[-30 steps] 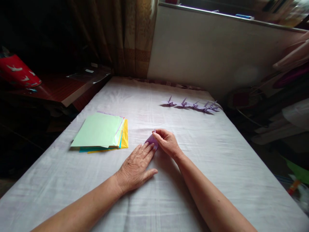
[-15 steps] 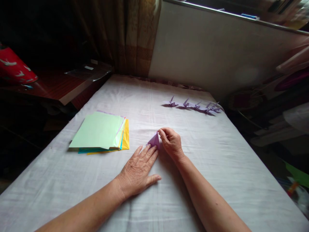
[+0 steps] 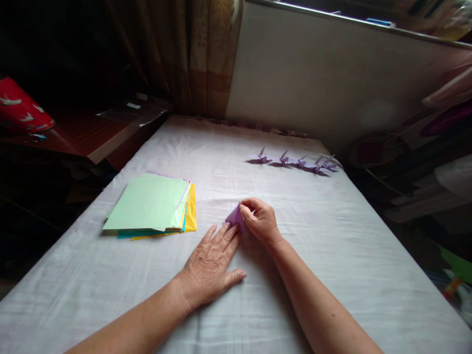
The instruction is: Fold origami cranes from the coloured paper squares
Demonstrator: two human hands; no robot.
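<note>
A small piece of folded purple paper (image 3: 233, 215) lies on the white cloth in front of me. My left hand (image 3: 210, 260) rests flat on the cloth, its fingers stretched out and their tips pressing the paper's near edge. At the paper's right side, my right hand (image 3: 260, 220) is closed, thumb and index finger pinching its edge near the top corner. The fingers hide part of the paper's right side.
Left of my hands lies a stack of coloured paper (image 3: 147, 201), light green on top. Several purple paper cranes (image 3: 283, 158) stand in a row at the far right of the cloth-covered table (image 3: 332, 275). A red patterned object (image 3: 22, 105) sits on a brown side table (image 3: 79, 142).
My right hand has shifted slightly down and left along the paper's right edge, covering more of it. My left hand stays flat in place. The view has tilted a little.
</note>
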